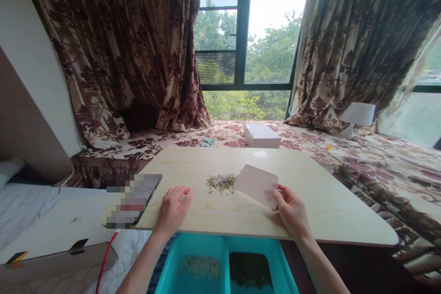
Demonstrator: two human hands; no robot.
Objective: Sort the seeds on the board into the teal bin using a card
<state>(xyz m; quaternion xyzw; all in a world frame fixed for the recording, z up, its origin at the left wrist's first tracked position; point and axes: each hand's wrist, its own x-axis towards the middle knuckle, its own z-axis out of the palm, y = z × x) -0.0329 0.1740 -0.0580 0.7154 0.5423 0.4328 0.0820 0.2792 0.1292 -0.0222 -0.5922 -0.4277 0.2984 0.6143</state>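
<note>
My right hand [292,209] grips the near right corner of a flat, translucent plastic scraper [257,183], thumb on top. The scraper is tilted over the pale wooden table [310,183], its left edge beside a pile of small grains [222,183]. Greenish and whitish grains are mixed in that pile. My left hand [175,206] rests on the tabletop left of the pile, its fingers loosely curled with nothing seen in them. Below the near edge sits a turquoise two-part bin [228,257], pale grains [200,266] in the left compartment and dark green grains [250,268] in the right.
A dark-edged device [148,197], partly blurred out, lies at the table's left edge with a red cable [106,257]. Behind the table stand a white box [262,137] and a white lamp [358,115]. A grey cloth [208,142] lies on the floral cover.
</note>
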